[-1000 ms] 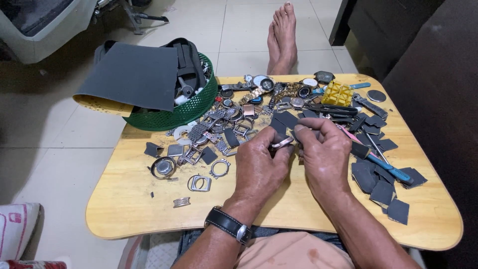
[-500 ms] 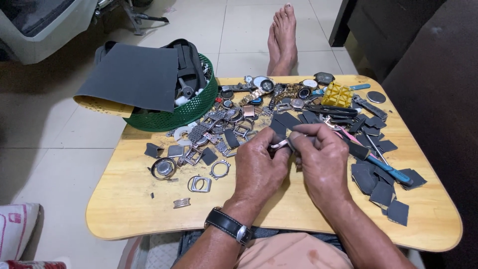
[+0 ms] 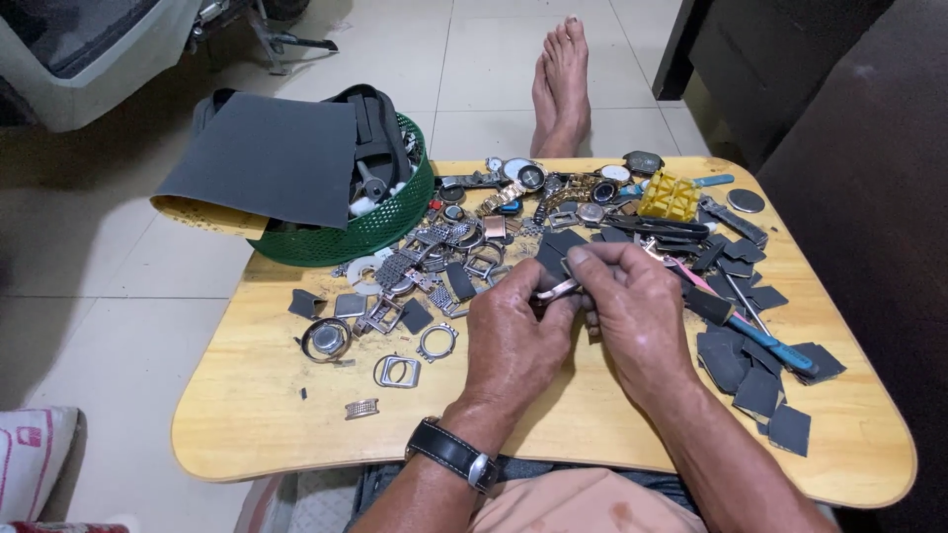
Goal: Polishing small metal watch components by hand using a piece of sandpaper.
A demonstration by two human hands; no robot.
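Barely anything had shifted since a second earlier: both hands stayed huddled mid-counter, only nudging closer. The left hand (image 3: pixel 513 336) had its fingers closed around a small pinkish-silver metal watch part (image 3: pixel 555 290), held just above the wooden counter (image 3: pixel 257 395), and the right hand (image 3: pixel 632 316) pinched a dark square of abrasive paper (image 3: pixel 581 259) against it. Doing this well looked a matter of short, even strokes with the part braced firm. Left of them sat a green basket (image 3: pixel 380 229) under a grey sheet (image 3: pixel 267 158); right lay a yellow block (image 3: pixel 670 195) and a blue-handled screwdriver (image 3: pixel 775 343). No labels were readable.
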